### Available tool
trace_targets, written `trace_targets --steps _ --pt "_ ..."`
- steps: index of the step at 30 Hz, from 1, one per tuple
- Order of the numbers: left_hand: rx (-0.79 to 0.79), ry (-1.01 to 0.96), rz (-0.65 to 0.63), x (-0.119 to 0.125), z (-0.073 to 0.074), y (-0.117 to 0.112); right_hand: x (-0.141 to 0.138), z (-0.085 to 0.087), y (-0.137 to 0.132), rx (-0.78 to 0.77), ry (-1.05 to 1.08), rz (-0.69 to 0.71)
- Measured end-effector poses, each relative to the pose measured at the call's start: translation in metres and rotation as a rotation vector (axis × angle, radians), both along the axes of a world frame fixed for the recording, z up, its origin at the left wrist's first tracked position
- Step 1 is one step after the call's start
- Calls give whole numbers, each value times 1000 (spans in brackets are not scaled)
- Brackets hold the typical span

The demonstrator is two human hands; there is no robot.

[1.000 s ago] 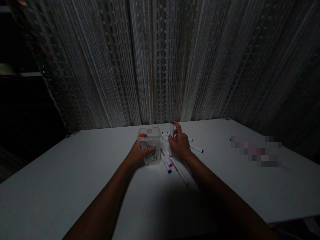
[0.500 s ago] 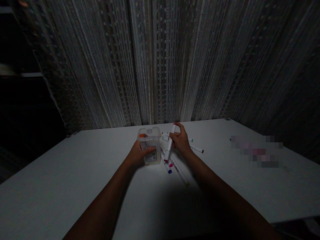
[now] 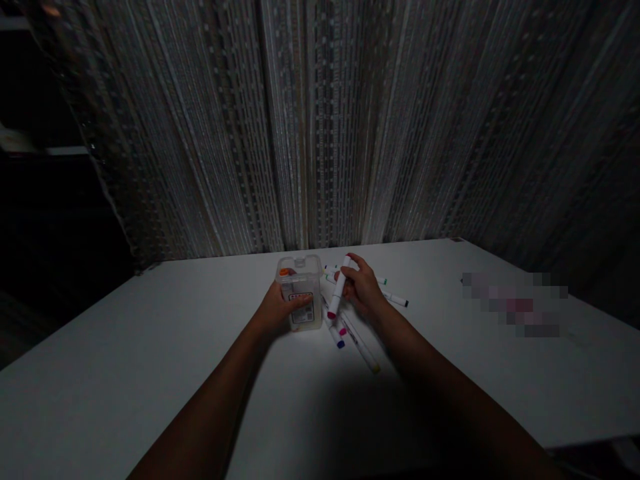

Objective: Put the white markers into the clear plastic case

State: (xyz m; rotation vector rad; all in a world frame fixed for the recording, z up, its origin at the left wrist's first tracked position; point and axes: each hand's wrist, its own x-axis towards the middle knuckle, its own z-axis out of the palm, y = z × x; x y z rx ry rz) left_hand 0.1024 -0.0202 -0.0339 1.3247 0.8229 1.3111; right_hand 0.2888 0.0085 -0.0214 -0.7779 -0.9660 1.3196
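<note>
My left hand (image 3: 277,308) is wrapped around the left side of a clear plastic box (image 3: 309,313) standing upright on the table, its thumb across a printed label. One marker with an orange end (image 3: 284,272) shows inside the box near the rim. Between the fingers of my right hand (image 3: 364,285) is a white marker with red ends (image 3: 339,290), tilted, just right of the box. Below and behind it lie several loose white markers, among them a yellow-tipped marker (image 3: 361,343), a blue-tipped marker (image 3: 336,335) and a black-tipped marker (image 3: 396,298).
The white table (image 3: 200,373) ends at a beaded curtain (image 3: 320,133) along its back. A blurred, pixelated patch with pinkish parts (image 3: 517,305) covers something on the right. The light is dim, and dark shelving (image 3: 45,187) stands at the left.
The red-ended marker has tipped a little in my right hand, its lower end rising slightly and its upper end dropping. My left hand and the box stay put.
</note>
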Motion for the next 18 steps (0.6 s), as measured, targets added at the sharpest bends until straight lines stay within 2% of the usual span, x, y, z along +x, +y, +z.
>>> trace_targets --steps 4,18 --pt "8 -1 4 0 0 -1 1 -2 3 -14 56 -14" --pt "28 76 8 0 0 0 2 -7 6 -45 55 3"
